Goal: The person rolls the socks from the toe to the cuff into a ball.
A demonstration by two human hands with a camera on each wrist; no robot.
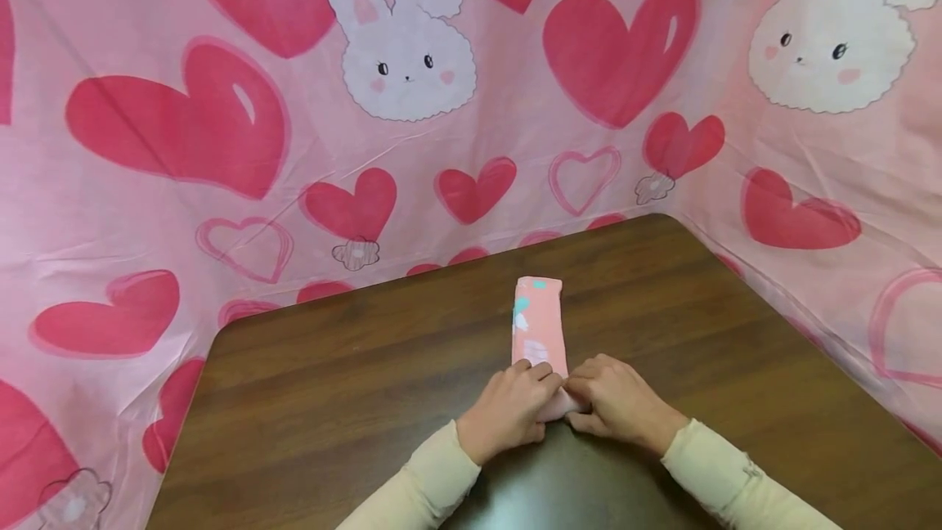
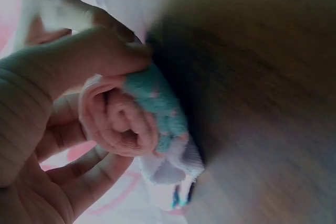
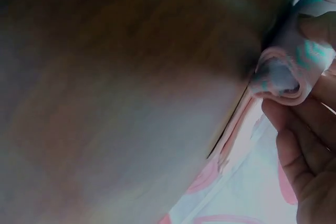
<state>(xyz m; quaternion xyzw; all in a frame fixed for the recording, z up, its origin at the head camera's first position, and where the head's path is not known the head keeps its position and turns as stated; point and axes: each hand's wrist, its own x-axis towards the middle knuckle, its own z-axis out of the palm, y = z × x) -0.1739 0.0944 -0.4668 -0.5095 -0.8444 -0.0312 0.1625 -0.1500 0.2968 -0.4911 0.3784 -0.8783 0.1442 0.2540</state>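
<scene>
A pink sock (image 1: 540, 321) with turquoise, white and lavender patches lies lengthwise on the brown table (image 1: 353, 399), its near end rolled up. My left hand (image 1: 509, 407) grips the left side of the roll, and my right hand (image 1: 621, 401) grips the right side. From the left wrist, the rolled end (image 2: 123, 119) shows as a pink spiral with turquoise and lavender fabric outside, thumb above and fingers below. Its other end (image 3: 281, 77) appears in the right wrist view, between right thumb and fingers. The hands hide much of the roll in the head view.
A pink cloth backdrop (image 1: 316, 145) with red hearts and white rabbits hangs behind the table and along its right side. The table's rounded back corners meet the cloth. Bare wood surrounds the sock.
</scene>
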